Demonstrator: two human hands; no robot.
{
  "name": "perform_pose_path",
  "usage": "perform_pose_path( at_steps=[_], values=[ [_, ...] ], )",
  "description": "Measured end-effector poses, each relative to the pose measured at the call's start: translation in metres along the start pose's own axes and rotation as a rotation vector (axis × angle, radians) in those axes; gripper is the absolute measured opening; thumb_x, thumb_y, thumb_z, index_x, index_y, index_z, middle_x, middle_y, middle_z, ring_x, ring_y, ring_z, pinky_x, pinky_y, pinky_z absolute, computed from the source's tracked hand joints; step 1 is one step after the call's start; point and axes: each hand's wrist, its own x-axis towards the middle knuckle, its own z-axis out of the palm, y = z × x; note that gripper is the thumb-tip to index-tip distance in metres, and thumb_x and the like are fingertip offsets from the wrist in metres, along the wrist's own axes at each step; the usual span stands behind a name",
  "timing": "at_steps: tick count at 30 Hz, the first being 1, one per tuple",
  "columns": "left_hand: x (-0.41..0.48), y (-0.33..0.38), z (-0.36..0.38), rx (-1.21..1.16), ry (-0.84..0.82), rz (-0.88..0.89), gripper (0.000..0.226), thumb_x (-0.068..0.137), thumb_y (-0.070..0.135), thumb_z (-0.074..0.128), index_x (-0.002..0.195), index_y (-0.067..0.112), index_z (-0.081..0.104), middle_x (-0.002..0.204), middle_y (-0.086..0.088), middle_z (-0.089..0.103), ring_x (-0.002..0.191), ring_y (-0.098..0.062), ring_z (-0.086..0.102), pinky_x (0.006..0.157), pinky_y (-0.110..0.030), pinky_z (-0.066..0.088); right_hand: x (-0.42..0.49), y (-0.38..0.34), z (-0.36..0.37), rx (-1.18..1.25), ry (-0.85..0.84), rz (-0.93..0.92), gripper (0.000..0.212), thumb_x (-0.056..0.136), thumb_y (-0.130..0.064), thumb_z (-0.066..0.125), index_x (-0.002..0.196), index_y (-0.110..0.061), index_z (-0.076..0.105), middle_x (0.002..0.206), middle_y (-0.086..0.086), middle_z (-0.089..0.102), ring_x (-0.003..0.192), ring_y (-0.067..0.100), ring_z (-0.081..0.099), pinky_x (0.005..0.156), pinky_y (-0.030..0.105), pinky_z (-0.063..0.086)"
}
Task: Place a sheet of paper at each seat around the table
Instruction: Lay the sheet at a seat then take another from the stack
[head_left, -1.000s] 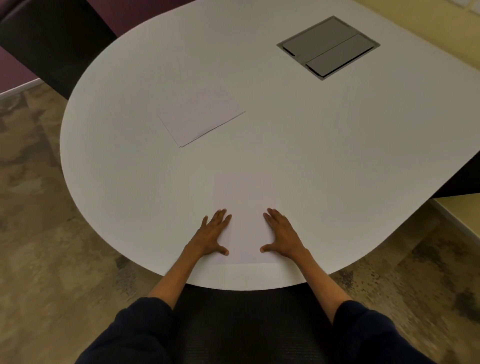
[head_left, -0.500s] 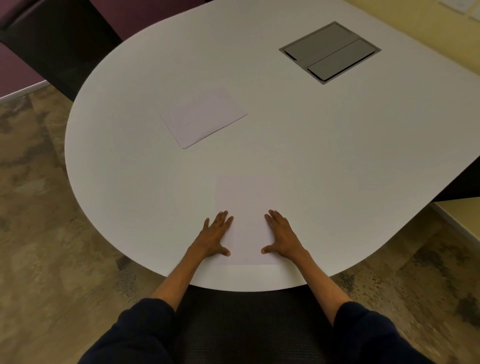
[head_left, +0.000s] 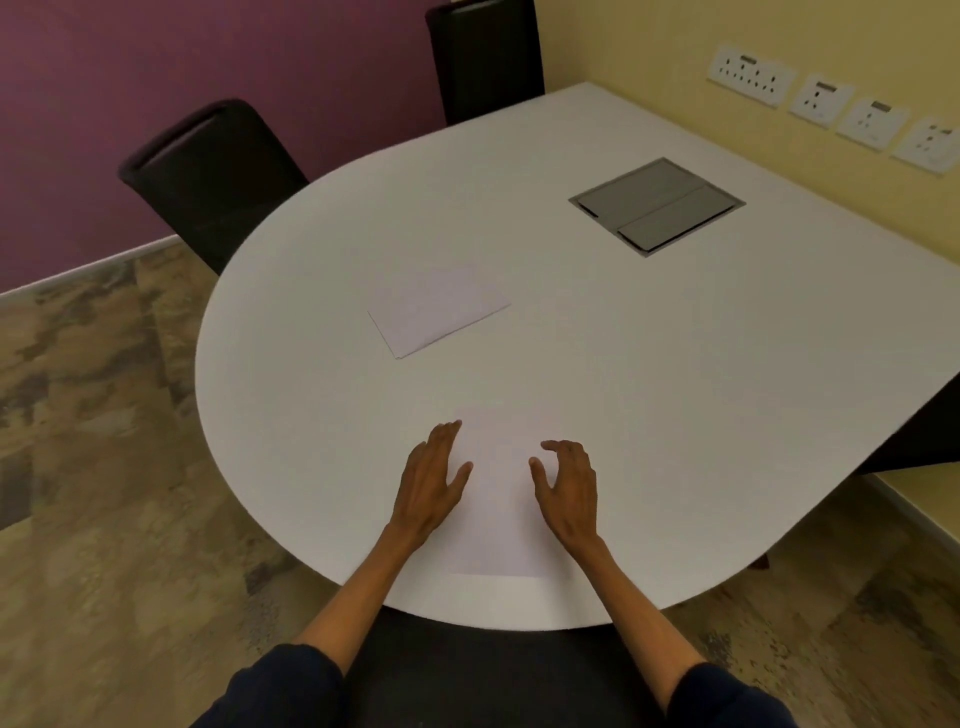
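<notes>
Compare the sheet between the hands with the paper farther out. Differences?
The near sheet lies square to the table edge; the far paper sits turned at an angle. The near sheet has the left hand and right hand at its sides; the far paper is untouched. The far paper shows a doubled edge, perhaps several sheets; the near sheet looks single. Both are pale and flat.

Table (head_left: 675, 389) top is flat, and everything on it lies low. The near sheet (head_left: 498, 519) is at the front edge, the second sheet (head_left: 436, 312) further in on the left, and the metal hatch (head_left: 657, 205) sits flush at far right. A wide bare stretch runs between second sheet and hatch, passable. Left hand (head_left: 431, 478) and right hand (head_left: 569, 486) flank the near sheet, with a gap between them. Two dark chairs (head_left: 218, 176) crowd the far-left rim. The socket wall (head_left: 753, 75) bounds the far right edge.
</notes>
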Motion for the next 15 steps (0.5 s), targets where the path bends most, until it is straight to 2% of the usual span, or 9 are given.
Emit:
perform_pose_path(
  at_steps=[5,10,15],
  values=[
    [0.004,0.007,-0.050,0.089,0.200,-0.017,0.067,0.098,0.043,0.051,0.153,0.014,0.027,0.160,-0.007,0.028,0.150,-0.018,0.021,0.123,-0.041,0.020,0.020,-0.055,-0.007,0.011,0.044,-0.129,0.043,0.096,-0.033,0.055,0.134,-0.013,0.051,0.133,0.004,0.055,0.125,0.021,0.050,0.107,0.035,0.035],
    [-0.009,-0.001,-0.104,0.124,0.367,-0.068,0.073,0.097,0.049,0.047,0.156,0.017,0.016,0.163,-0.007,0.019,0.152,-0.018,0.012,0.123,-0.041,0.015,0.033,-0.121,-0.007,0.082,0.068,-0.238,0.056,0.097,-0.041,0.051,0.145,-0.014,0.041,0.148,0.007,0.044,0.140,0.021,0.036,0.117,0.040,0.027],
    [-0.036,-0.019,-0.169,0.151,0.538,-0.126,0.071,0.097,0.048,0.047,0.155,0.016,0.020,0.163,-0.005,0.018,0.152,-0.020,0.014,0.123,-0.046,0.018,0.027,-0.194,0.016,0.151,0.028,-0.376,0.058,0.098,-0.042,0.049,0.148,-0.016,0.036,0.153,0.005,0.038,0.144,0.020,0.030,0.118,0.039,0.022]
  ],
)
